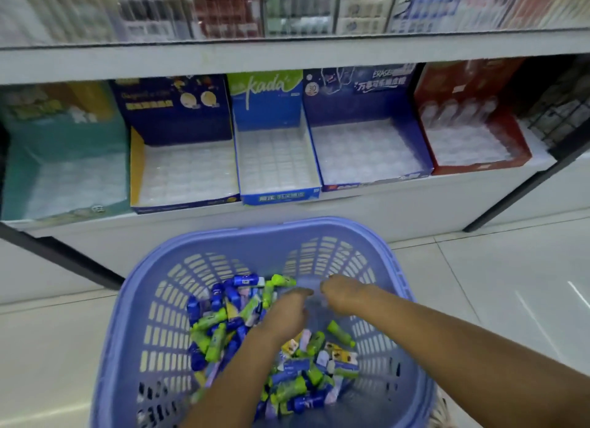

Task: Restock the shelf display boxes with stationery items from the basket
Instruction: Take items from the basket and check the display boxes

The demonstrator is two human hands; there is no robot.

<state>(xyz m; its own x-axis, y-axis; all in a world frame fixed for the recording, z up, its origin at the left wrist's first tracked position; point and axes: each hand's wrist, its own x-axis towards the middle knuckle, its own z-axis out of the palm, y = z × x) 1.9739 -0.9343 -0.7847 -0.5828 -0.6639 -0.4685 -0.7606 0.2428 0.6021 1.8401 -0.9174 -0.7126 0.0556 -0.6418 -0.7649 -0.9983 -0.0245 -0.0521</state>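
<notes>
- Head view looks down into a purple basket (pixel 166 268) on the pale floor (pixel 479 268); it contains a loose heap of green and blue stationery items (pixel 220 325).
- Left hand (pixel 287 309) reaches into the heap, fingers pointing down among the items; blur hides whether it grasps anything.
- Right hand (pixel 341 295) is just beside it, near the basket's far wall; its grip cannot be told either.
- Display boxes (pixel 274 159) stand side by side on the shelf (pixel 351 210) beyond the basket.

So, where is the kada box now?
Head view, centre: the blue-and-green cardboard kada box stands between two dark blue boxes, beyond the lilac plastic basket.
</notes>
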